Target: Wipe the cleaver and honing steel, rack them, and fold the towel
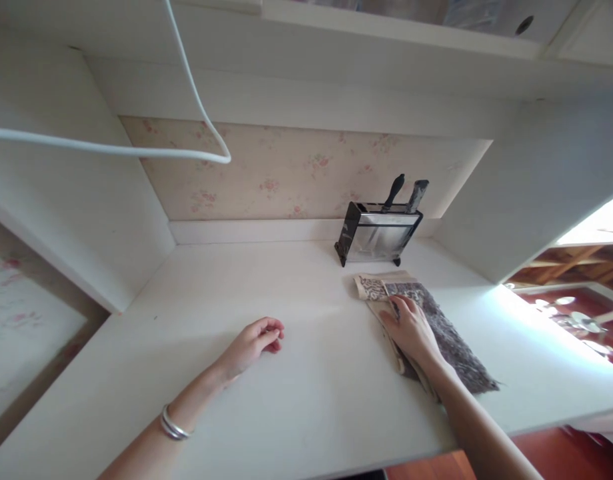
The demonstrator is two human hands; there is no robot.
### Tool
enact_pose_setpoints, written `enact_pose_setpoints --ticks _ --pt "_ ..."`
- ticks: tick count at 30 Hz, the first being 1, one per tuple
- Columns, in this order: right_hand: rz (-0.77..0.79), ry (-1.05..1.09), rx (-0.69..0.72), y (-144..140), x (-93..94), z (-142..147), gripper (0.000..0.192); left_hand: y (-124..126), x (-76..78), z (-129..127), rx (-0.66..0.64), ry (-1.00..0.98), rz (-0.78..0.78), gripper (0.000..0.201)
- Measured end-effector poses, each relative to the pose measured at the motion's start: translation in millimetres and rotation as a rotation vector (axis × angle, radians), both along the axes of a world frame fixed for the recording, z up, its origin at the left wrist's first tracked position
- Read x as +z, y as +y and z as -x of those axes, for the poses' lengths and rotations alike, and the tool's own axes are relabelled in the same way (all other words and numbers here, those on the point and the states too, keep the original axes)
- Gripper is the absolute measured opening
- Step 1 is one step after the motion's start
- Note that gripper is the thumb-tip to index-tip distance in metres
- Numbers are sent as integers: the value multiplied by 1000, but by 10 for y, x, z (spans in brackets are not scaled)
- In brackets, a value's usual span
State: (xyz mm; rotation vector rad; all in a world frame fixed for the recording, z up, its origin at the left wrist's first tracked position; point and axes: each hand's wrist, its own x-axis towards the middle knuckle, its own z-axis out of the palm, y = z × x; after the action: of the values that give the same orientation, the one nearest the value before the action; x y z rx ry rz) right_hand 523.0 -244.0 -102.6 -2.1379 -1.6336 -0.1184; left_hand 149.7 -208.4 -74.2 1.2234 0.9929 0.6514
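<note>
Near edge of white tabletop: left forearm in from lower left, silver bangles at wrist. Left hand resting on bare tabletop left of centre, fingers loosely curled inward, holding nothing, well apart from the cloth. Right hand in from lower right, lying palm-down on folded cloths toward right side of tabletop; fingers fairly flat and spread over the fabric, pressing rather than pinching, no clear grasp visible. Stack looks like a dark grey patterned piece on top, beige patterned piece beneath and poking out at far end and left side; near end of grey piece frayed, reaching toward near-right edge. Judged soft, limp, light, not fragile; likely to sag and unfold if lifted from one corner, layers may slide on each other over smooth tabletop. Best hold probably at a folded edge or pinching both layers together at far end; flat palm good for sliding. Further back, just beyond cloths, metal knife rack standing near back-right corner, two dark handles sticking up, apart from cloth. Floral wallpaper panel behind back edge. White cable looping across upper left, above tabletop. Shelf overhead.
</note>
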Motion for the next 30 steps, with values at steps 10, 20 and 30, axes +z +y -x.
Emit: enact_pose_setpoints --ticks 10,20,30 --pt "152 -130 -53 -369 44 41 65 -17 -125 5 -67 15 -87 24" --pt "334 -55 -38 -329 170 -21 49 -29 -118 -6 -60 12 -84 24" --pt "157 -182 -58 -373 -97 79 57 -63 -59 -11 -74 86 -137 21"
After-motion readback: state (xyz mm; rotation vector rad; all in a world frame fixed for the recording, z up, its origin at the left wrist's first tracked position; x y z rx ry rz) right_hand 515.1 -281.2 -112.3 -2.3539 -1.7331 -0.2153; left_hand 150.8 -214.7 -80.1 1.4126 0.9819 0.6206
